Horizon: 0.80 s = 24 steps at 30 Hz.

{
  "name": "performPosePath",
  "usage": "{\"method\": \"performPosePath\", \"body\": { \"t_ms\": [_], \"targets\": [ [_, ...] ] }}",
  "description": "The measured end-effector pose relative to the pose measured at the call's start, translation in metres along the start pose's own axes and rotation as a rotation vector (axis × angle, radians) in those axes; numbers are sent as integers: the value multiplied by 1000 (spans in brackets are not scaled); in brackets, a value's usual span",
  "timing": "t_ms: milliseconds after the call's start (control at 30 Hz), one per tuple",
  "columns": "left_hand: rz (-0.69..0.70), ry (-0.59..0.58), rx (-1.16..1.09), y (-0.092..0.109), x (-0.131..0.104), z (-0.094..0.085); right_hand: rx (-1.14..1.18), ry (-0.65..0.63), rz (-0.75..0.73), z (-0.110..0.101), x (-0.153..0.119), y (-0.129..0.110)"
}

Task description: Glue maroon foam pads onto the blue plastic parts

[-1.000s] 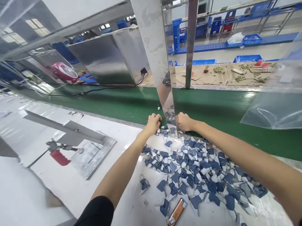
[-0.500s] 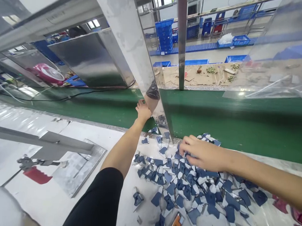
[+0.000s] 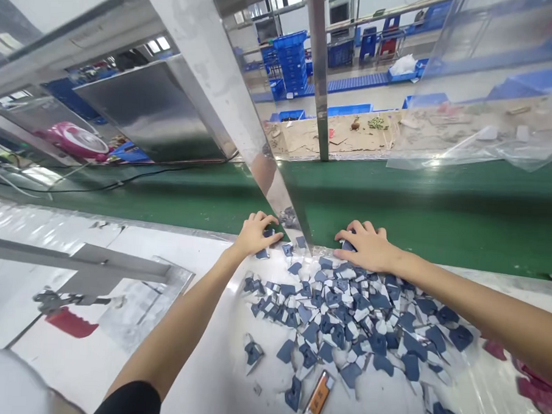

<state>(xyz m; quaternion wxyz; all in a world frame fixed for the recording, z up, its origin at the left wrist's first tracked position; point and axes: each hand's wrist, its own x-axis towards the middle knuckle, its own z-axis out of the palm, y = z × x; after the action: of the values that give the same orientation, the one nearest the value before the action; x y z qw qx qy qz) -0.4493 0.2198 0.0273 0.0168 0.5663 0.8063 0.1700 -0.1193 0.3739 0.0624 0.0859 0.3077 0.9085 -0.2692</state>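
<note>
My left hand [image 3: 255,235] rests at the near edge of the green conveyor belt [image 3: 189,200], left of the slanted metal post. Its fingers and thumb are spread around a small blue-and-white piece [image 3: 269,233]. To the right of the post, my right hand [image 3: 368,246] arches over the belt's edge. Its curled fingers and thumb close around a blue piece [image 3: 348,244], partly hidden. Below both hands, a heap of blue-and-white cut pieces [image 3: 339,316] spreads over the white tabletop. Several strays lie between the hands.
The slanted metal post [image 3: 244,108] comes down between my hands. An orange lighter [image 3: 317,399] lies below the heap, and dark red pieces [image 3: 535,395] lie at right. A metal fixture with a red handle [image 3: 72,323] stands at left. Plastic sheeting [image 3: 480,130] hangs at upper right.
My left hand has drawn back from the belt towards me, onto a piece at its edge. My right hand has moved from the heap up to pieces at the belt's edge. The view has shifted slightly.
</note>
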Motion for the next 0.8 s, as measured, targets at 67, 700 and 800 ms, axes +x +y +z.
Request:
{"method": "performPosePath", "body": {
  "t_ms": [67,700,800],
  "targets": [
    [-25,-20,19,7,-13,-3,-3,17,17,8,-3,-6],
    [51,-65,-213,89,-97,-14,14,54,-153,16,-26,-43],
    [79,-119,-211,88,-85,-6,-30,24,-216,24,-25,-57]
  ]
}}
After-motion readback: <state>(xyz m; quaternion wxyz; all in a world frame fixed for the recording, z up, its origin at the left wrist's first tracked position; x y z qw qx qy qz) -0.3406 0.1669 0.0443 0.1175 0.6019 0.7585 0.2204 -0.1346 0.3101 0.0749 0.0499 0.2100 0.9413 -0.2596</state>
